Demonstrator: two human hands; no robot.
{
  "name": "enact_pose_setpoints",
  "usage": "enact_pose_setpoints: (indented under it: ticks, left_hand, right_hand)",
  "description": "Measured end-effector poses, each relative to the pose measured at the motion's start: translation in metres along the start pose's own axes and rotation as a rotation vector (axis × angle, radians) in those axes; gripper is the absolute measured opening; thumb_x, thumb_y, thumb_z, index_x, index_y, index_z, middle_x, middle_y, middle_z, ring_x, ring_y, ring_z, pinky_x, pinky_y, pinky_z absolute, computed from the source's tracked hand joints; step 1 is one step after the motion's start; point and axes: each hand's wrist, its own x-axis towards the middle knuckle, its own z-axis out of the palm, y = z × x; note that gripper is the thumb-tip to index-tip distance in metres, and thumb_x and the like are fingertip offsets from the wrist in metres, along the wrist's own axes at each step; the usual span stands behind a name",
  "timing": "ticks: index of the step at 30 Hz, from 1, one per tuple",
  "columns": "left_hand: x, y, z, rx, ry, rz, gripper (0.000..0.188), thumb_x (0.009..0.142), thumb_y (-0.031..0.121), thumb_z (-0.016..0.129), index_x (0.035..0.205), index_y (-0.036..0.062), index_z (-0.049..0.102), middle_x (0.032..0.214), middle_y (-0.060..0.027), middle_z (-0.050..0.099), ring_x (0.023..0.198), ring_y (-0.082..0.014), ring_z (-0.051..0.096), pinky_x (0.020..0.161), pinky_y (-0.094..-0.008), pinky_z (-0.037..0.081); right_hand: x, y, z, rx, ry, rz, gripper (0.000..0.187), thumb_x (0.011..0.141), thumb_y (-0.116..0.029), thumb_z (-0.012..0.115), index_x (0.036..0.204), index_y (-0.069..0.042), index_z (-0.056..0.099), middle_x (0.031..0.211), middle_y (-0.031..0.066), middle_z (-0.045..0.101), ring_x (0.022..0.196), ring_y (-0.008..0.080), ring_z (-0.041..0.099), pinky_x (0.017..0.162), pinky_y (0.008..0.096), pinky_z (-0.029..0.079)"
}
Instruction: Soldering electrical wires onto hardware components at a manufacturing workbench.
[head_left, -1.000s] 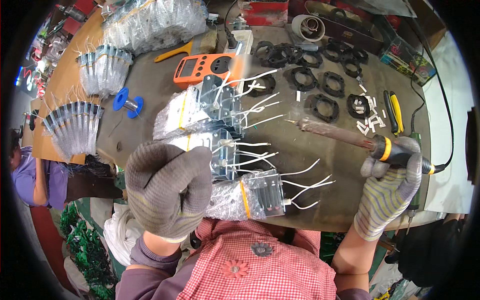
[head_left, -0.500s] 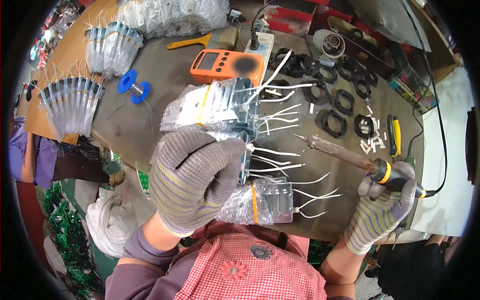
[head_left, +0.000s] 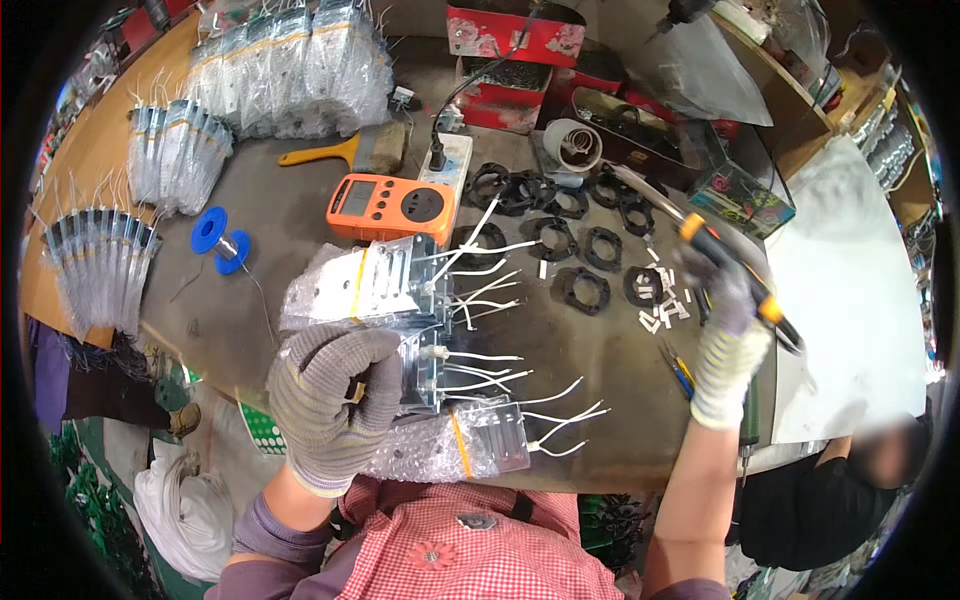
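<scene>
My right hand (head_left: 728, 310), in a striped glove and blurred, grips a soldering iron (head_left: 722, 250) with a black and orange handle. The iron's metal shaft points up and left past the black plastic rings (head_left: 603, 248). My left hand (head_left: 335, 400), gloved too, is closed over the middle bubble-wrapped bundle (head_left: 428, 372); what its fingers pinch is hidden. White wires stick out rightward from this bundle. Beyond it lies another wrapped bundle (head_left: 365, 282) with a yellow band, and nearer me a third (head_left: 450, 442), their wires also pointing right.
An orange meter (head_left: 388, 206) sits by a power strip (head_left: 447, 165). Leftward are a blue solder spool (head_left: 220, 240), a brush (head_left: 330, 153) and wrapped bundles (head_left: 100, 265). White tube pieces (head_left: 665, 305) and pliers (head_left: 680, 368) lie right. Red bins (head_left: 510, 95) stand behind.
My right hand has swung the soldering iron up and away from the wires. My left hand has drawn back slightly from the wire ends. The whole view has shifted.
</scene>
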Motion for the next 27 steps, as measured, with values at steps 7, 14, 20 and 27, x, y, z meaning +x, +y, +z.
enact_pose_setpoints:
  ticks: [7, 14, 20, 27]
  left_hand:
    - [-0.005, 0.006, 0.001, -0.001, -0.049, 0.020, 0.021, 0.074, -0.008, 0.068, 0.089, 0.0064, 0.067, 0.081, -0.0049, 0.061, 0.065, -0.0135, 0.056, 0.058, -0.0239, 0.042]
    - [-0.008, 0.002, 0.009, -0.042, 0.000, -0.014, 0.023, 0.072, -0.004, 0.073, 0.090, 0.0105, 0.068, 0.077, -0.0016, 0.056, 0.056, -0.0117, 0.046, 0.052, -0.0261, 0.038]
    - [-0.006, 0.000, 0.009, -0.050, -0.050, 0.017, 0.023, 0.074, -0.008, 0.071, 0.092, 0.0065, 0.067, 0.084, -0.0035, 0.058, 0.065, -0.0120, 0.049, 0.057, -0.0238, 0.039]
    - [-0.001, 0.002, 0.009, -0.056, -0.053, 0.050, 0.024, 0.069, -0.002, 0.076, 0.089, 0.0096, 0.068, 0.074, -0.0036, 0.057, 0.060, -0.0187, 0.054, 0.053, -0.0289, 0.041]
  right_hand:
    - [0.056, 0.073, 0.036, -0.318, -0.250, -0.176, 0.029, 0.087, -0.006, 0.067, 0.116, -0.006, 0.065, 0.101, 0.0073, 0.069, 0.093, 0.0131, 0.063, 0.083, 0.0274, 0.049]
    - [0.071, 0.079, -0.002, -0.868, -0.425, -0.321, 0.047, 0.078, 0.000, 0.070, 0.123, -0.004, 0.059, 0.115, 0.0173, 0.065, 0.101, 0.0288, 0.065, 0.091, 0.0342, 0.049]
    - [-0.001, 0.008, -0.082, -1.045, -0.409, 0.137, 0.022, 0.076, -0.012, 0.075, 0.095, -0.003, 0.069, 0.093, 0.0144, 0.068, 0.085, 0.0276, 0.067, 0.078, 0.0359, 0.052]
    - [-0.059, 0.037, -0.101, -1.509, -0.423, -0.301, 0.017, 0.083, -0.016, 0.068, 0.098, -0.006, 0.066, 0.094, 0.0161, 0.063, 0.091, 0.0363, 0.060, 0.079, 0.0457, 0.048]
